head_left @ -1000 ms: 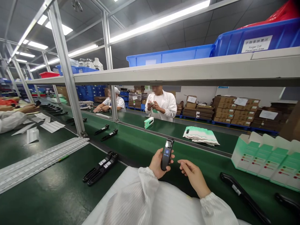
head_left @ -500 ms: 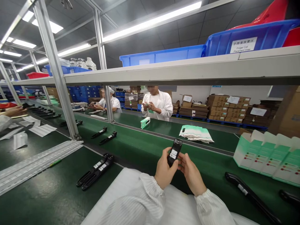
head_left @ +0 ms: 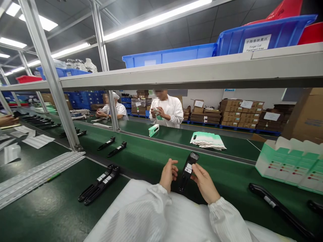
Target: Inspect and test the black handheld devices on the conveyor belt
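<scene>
My right hand (head_left: pixel 206 183) pinches a long black handheld device (head_left: pixel 187 173) by its right side, thumb and fingers closed on it. The device is tilted, its rounded end up, with small white labels on the face toward me. To its left is my left hand (head_left: pixel 169 174), apart from the device and holding nothing, its fingers loosely curled and parted. A pair of similar black devices (head_left: pixel 102 185) lies side by side on the green surface to the left. Another black device (head_left: pixel 274 203) rests at the right.
White and green cartons (head_left: pixel 285 166) stand at the right. Flat green and white sheets (head_left: pixel 208 139) are stacked beyond the green belt (head_left: pixel 146 153). A metal post (head_left: pixel 50 77) and shelf (head_left: pixel 176 72) rise ahead. Two people in white work across the line; another person's hand (head_left: pixel 8 120) shows far left.
My left hand has let go of the black device and moved left. My right hand now holds it alone, and more of its lower length shows. The view has shifted slightly.
</scene>
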